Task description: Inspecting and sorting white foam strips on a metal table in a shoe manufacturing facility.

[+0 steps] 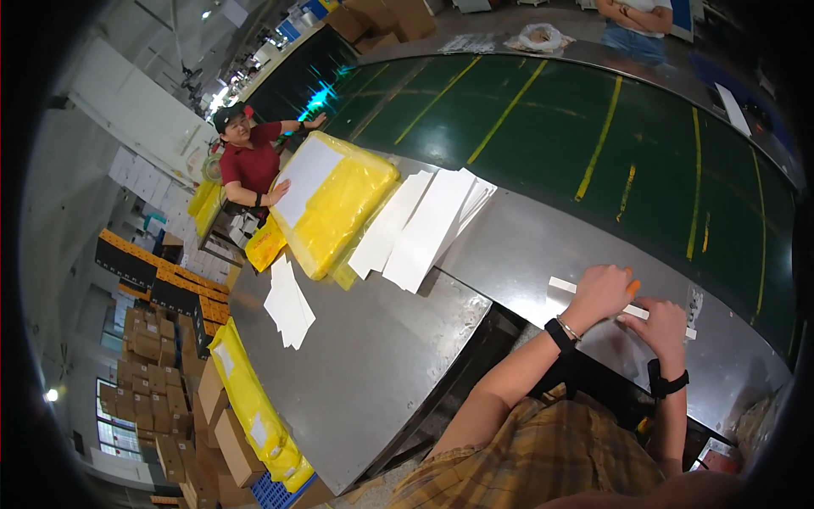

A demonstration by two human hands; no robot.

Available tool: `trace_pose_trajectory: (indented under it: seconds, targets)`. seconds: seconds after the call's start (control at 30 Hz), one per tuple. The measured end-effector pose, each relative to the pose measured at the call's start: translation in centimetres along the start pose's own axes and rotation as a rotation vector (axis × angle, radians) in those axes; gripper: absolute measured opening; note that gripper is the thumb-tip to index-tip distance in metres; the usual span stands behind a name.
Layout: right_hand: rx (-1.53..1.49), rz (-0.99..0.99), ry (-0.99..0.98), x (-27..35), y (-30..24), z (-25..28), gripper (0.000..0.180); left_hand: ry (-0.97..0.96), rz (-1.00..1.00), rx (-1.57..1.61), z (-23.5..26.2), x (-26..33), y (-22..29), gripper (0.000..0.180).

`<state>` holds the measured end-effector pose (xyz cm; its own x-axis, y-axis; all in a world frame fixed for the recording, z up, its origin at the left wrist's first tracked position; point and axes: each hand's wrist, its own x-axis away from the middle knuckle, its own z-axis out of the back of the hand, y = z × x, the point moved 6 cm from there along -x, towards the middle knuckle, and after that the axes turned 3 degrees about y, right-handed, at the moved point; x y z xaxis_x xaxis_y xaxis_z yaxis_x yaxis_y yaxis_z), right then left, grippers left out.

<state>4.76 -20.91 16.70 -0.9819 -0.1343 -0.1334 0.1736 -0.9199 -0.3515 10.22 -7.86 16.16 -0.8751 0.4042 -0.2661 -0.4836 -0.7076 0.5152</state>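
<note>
My left hand [600,293] is closed around an orange-tipped tool [632,288] and rests on a long white strip [564,285] lying on the grey metal table [373,356]. My right hand [664,325] presses down on the same strip a little further right, fingers curled over it. Both wrists wear black bands. To the left of my hands lies a fanned stack of white sheets [424,227], and beyond it a yellow bagged package [339,204] with a white sheet on top.
A dark green conveyor belt [593,127] with yellow lines runs behind the table. A person in a red shirt [250,161] stands at the far left touching the yellow package. Loose white sheets [288,305], yellow parcels [254,407] and cardboard boxes [170,373] lie at the left.
</note>
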Motion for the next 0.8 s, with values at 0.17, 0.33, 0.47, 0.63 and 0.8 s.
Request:
trace_pose_trajectory:
  seconds: [0.17, 0.33, 0.47, 0.63, 0.8]
  targets:
    - [-0.029, 0.016, 0.002, -0.5, -0.4, -0.1, 0.049, 0.009, 0.033, -0.025, 0.4, 0.1, -0.4, 0.03]
    - [-0.022, -0.011, 0.004, 0.4, -0.4, 0.6, 0.05, -0.027, 0.017, 0.031, -0.3, 0.6, 0.3, 0.028]
    - [-0.106, 0.096, -0.11, 0.2, -0.4, 0.5, 0.055, -0.024, 0.002, 0.047, 0.0, 1.3, 0.3, 0.027]
    - [-0.177, 0.076, -0.129, 0.2, 0.5, -0.1, 0.039, 0.032, -0.022, 0.106, 0.2, 1.2, -0.2, 0.028]
    - [-0.14, 0.067, -0.125, 0.0, 0.1, -0.3, 0.04, 0.061, -0.024, 0.106, 0.5, 1.2, -0.5, 0.027]
